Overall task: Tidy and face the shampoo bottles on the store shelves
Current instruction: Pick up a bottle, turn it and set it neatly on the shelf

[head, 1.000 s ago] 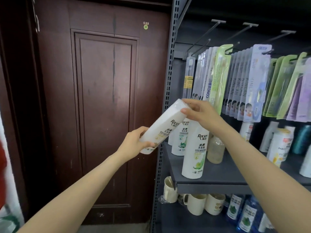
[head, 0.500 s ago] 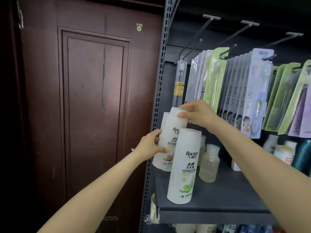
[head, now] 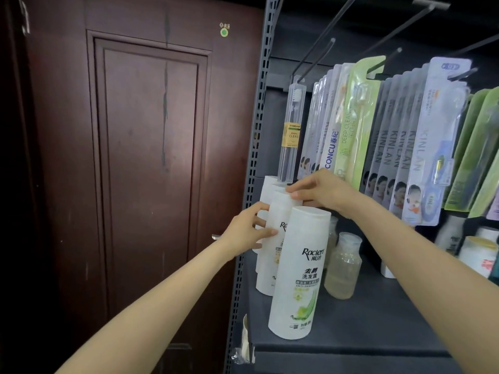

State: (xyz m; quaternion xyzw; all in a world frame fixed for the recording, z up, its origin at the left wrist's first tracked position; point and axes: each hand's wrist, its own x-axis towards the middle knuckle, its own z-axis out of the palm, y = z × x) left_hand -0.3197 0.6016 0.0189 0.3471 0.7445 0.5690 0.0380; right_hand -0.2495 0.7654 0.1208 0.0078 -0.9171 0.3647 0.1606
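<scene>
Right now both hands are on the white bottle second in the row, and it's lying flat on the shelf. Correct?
Not flat. The head view shows the white bottle standing upright on the shelf, left hand on its side, right hand on its cap.

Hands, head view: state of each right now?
Left hand: grips the side of the second white shampoo bottle.
Right hand: fingers pinch that bottle's top.

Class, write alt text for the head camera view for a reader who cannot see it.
Both hands hold a white shampoo bottle upright on a grey shelf: the left hand grips its side, the right hand its top. Another white bottle stands in front, with toothbrush packs hanging above.
</scene>
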